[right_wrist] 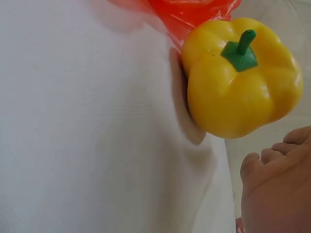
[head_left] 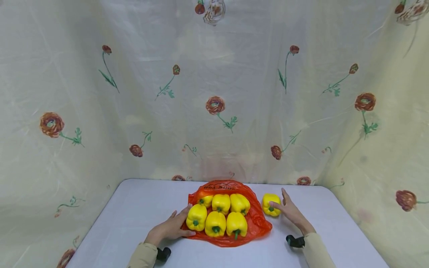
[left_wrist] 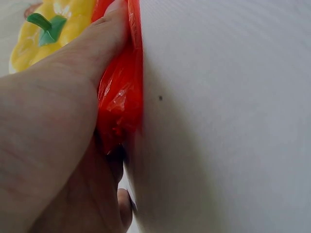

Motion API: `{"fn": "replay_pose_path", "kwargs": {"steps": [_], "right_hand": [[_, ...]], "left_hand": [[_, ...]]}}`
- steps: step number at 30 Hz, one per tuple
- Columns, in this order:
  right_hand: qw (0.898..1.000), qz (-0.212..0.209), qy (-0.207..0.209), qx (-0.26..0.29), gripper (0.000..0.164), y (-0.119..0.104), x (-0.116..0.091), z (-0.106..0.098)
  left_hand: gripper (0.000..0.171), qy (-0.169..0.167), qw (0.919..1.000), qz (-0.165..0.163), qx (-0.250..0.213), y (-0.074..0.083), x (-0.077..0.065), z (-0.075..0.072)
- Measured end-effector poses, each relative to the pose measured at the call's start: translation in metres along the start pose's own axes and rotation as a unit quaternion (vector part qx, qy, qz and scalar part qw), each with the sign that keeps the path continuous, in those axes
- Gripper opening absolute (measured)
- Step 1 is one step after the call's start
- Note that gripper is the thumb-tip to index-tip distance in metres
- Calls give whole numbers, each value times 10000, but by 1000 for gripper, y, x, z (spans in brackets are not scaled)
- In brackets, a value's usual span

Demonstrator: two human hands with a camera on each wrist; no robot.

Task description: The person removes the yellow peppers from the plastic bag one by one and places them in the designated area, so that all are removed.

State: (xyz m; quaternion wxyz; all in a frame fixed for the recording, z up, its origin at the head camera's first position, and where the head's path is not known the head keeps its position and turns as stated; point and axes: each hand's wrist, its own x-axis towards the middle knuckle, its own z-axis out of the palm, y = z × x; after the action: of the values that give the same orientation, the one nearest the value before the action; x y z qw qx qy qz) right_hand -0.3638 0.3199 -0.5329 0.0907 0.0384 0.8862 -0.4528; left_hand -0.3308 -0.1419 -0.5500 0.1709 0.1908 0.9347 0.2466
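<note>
Resting left hand (head_left: pixel 172 225), fingers spread and unclenched, against red bag (head_left: pixel 258 225) with six yellow peppers (head_left: pixel 215 221) just right of those fingers; holding right hand (head_left: pixel 292 213), fingers released, beside lone yellow pepper (head_left: pixel 270 199) near the thumb.

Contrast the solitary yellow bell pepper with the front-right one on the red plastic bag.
The solitary pepper rests on the white table; the front-right pepper lies on the bag. The right hand is beside the solitary pepper, not the front-right pepper. Both are yellow, stems green.
</note>
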Motion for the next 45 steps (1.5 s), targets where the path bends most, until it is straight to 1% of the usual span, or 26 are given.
{"fn": "replay_pose_path", "kwargs": {"steps": [7,14,24,32,39,45], "right_hand": [[10000,-71,44,25,110,1,-8,2],[9997,-260,36,27,101,12,-14,4],[9994,-332,128,8,102,14,-15,1],[9987,-496,142,-14,104,8,-21,-6],[9961,-850,233,-50,102,-4,-28,-13],[9932,-1123,310,61,100,-12,-31,-15]], "left_hand": [[101,-5,10000,-32,-68,1,0,0],[101,-21,10000,10,-81,1,-1,1],[102,-1,10000,-12,-97,0,0,1],[102,3,10000,28,-90,1,0,1],[103,-1,10000,-10,-42,-1,2,1],[102,2,10000,-20,-35,-1,1,2]]}}
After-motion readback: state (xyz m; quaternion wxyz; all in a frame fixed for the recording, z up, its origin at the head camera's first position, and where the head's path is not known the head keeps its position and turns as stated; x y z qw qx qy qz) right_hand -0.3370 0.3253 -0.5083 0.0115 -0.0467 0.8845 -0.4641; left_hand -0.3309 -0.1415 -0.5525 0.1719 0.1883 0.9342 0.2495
